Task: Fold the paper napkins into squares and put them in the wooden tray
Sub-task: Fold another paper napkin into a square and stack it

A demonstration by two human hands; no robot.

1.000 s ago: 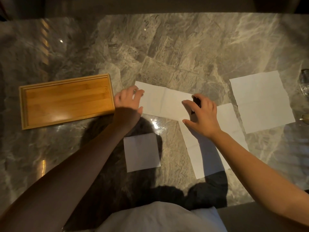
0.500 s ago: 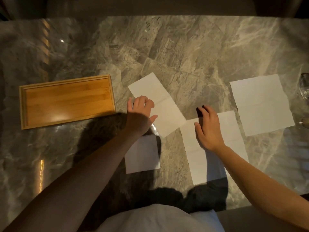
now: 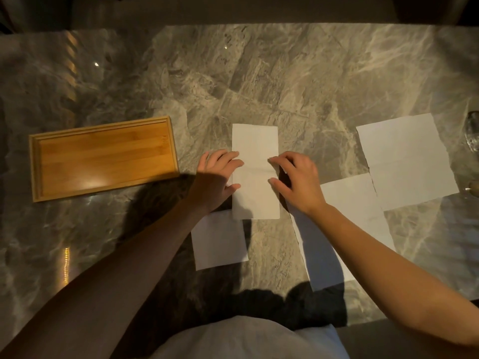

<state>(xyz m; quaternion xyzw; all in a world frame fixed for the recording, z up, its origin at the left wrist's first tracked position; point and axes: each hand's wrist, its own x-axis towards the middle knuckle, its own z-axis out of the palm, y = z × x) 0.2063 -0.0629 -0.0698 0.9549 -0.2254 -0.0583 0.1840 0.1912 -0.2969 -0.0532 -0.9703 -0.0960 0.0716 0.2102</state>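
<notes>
Marble, grey and veined, is the table (image 3: 259, 73) that carries everything. On its left side lies the wooden tray (image 3: 103, 156), and no napkin is in it yet. At the right lie two open napkins: the large open napkin (image 3: 407, 161) and a second open napkin (image 3: 355, 203), partly under the right forearm.

The change is in the half-folded napkin (image 3: 255, 141). One second ago it lay across the table, and half a second ago it lay diagonal. Now its long axis runs straight away from me, with the short edges far and near. It sits between the tray and the open sheets. Its near left corner overlaps the folded square (image 3: 220, 242).

I judge it is lined up for the second fold, over the middle crease.

The left hand (image 3: 217, 174) lies with nearly straight fingers on the left edge. The right hand (image 3: 298, 180) has bent fingers on the right edge; I cannot tell whether it pinches or only presses.
</notes>
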